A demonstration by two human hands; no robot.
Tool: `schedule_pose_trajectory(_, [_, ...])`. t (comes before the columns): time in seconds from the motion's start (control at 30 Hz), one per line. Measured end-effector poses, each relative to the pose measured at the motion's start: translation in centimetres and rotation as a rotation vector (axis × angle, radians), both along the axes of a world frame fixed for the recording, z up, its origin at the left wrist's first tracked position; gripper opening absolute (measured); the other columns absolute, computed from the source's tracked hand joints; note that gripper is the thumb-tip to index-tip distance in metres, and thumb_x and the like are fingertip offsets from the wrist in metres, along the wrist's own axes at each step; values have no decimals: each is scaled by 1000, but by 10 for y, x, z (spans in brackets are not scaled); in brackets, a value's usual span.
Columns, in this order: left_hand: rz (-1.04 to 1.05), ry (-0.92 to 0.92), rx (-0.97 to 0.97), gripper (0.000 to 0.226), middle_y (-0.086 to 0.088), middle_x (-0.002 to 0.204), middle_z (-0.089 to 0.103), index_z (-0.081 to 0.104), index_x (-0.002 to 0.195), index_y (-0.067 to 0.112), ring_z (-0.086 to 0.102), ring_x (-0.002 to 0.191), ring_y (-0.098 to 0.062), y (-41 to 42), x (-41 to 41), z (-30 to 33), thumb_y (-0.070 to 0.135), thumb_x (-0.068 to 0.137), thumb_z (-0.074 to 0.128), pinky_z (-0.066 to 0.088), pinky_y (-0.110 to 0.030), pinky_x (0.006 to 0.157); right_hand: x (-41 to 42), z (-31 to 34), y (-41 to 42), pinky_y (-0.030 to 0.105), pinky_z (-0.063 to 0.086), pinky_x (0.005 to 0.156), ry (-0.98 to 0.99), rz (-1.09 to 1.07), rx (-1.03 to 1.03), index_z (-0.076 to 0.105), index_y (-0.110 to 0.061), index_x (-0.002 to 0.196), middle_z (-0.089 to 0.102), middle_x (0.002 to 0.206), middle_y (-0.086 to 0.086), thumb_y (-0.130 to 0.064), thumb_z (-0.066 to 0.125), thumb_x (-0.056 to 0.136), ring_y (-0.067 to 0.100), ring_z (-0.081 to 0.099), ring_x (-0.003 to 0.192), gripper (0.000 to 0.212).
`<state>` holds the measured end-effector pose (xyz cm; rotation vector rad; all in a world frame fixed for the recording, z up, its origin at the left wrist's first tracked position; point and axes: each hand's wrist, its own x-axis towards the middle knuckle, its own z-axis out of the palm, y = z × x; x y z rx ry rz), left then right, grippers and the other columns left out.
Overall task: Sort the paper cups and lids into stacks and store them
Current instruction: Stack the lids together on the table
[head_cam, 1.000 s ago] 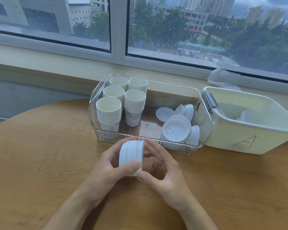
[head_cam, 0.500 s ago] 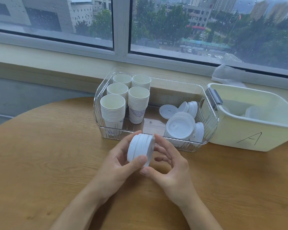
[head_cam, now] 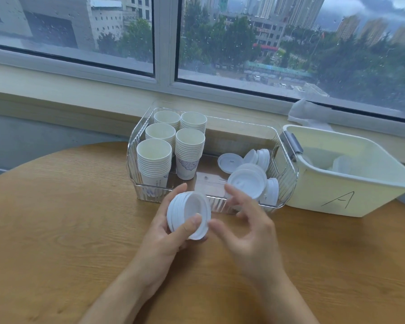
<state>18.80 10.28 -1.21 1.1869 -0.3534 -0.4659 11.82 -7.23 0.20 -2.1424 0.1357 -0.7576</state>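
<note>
My left hand point(head_cam: 164, 235) grips a stack of white lids point(head_cam: 189, 215) above the wooden table, thumb across the hollow underside that faces me. My right hand point(head_cam: 248, 225) hovers just right of the stack with fingers spread and relaxed, holding nothing. Behind them stands a clear plastic bin point(head_cam: 283, 183). Several stacks of paper cups point(head_cam: 153, 160) fill its left half. Loose lids and lid stacks point(head_cam: 247, 181) lie in its right half.
A cream tub marked "A" point(head_cam: 332, 195) stands right of the clear bin, with pale lids inside. A window sill runs behind both containers. The round wooden table point(head_cam: 56, 218) shows bare wood on the left and in front.
My right hand has let go of the lid stack and drawn away to the right. My left hand has turned the stack, so its open underside faces me.
</note>
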Motion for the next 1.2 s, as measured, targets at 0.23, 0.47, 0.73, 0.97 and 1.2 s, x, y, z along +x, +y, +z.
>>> schedule_pose_trajectory(0.23, [19,139,-112,66,-1,131,69,60,139,40,70,112,-22,2,4,2,28,79,81,63,-39,84,33,40,-51,32,40,112,181,-281,-357,65,-25,139,61,146,-5,-37,76,93,17,55,136,49])
schedule_pose_trajectory(0.47, [-7,157,-110,68,0,132,70,57,141,38,71,116,-21,3,1,4,29,79,80,62,-39,87,56,57,-60,39,32,118,623,-233,-533,52,-28,151,53,155,-3,-68,70,86,23,44,144,78])
schedule_pose_trajectory(0.73, [1,167,-125,66,1,129,72,58,140,37,72,111,-19,4,1,9,29,78,80,62,-36,84,63,60,-58,41,43,110,490,-235,-480,59,-35,144,66,139,-7,-71,75,79,20,58,130,76])
schedule_pose_trajectory(0.97, [-10,143,-100,70,-5,135,68,60,137,43,69,121,-28,4,1,5,39,73,88,61,-42,90,24,49,-33,30,54,92,59,-32,94,67,-37,127,72,121,-19,-58,83,75,9,66,116,59])
schedule_pose_trajectory(1.2, [-73,88,-56,73,-3,136,69,53,145,41,69,115,-22,2,-3,7,50,77,79,60,-43,96,-19,15,-1,29,55,98,-91,192,325,64,-31,134,68,136,-2,-27,89,75,24,66,124,64])
